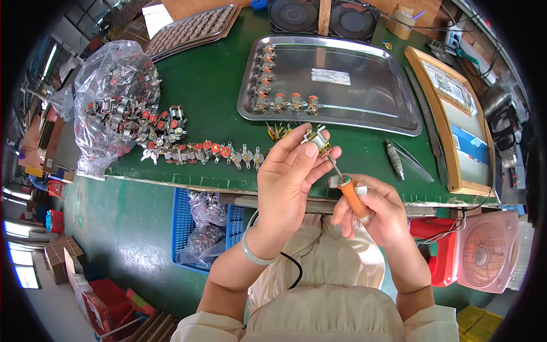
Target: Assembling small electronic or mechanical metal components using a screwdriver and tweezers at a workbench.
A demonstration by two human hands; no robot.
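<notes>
Between the thumb and fingers of my left hand (290, 176) is a small silver metal part (317, 138) with mounting tabs, its exact kind unclear. My right hand (373, 208) grips a screwdriver (354, 199) by its orange handle. Its thin shaft points up and left to the underside of the part; fingers partly hide the tip. Beyond my left hand, a small bunch of brass-coloured pieces (276, 132) lies on the green table. On the metal tray (370, 85), similar silver parts with red tops (296, 101) stand in a column and a row along the left and near edges.
Left of my hands, loose parts (196, 153) spread from a clear plastic bag (94, 97). A knurled tool (394, 159) and tweezers (413, 159) lie right, beside a wooden frame (456, 154). Behind are a filled tray (191, 28) and two black fans (293, 14). A blue crate (181, 228) stands below.
</notes>
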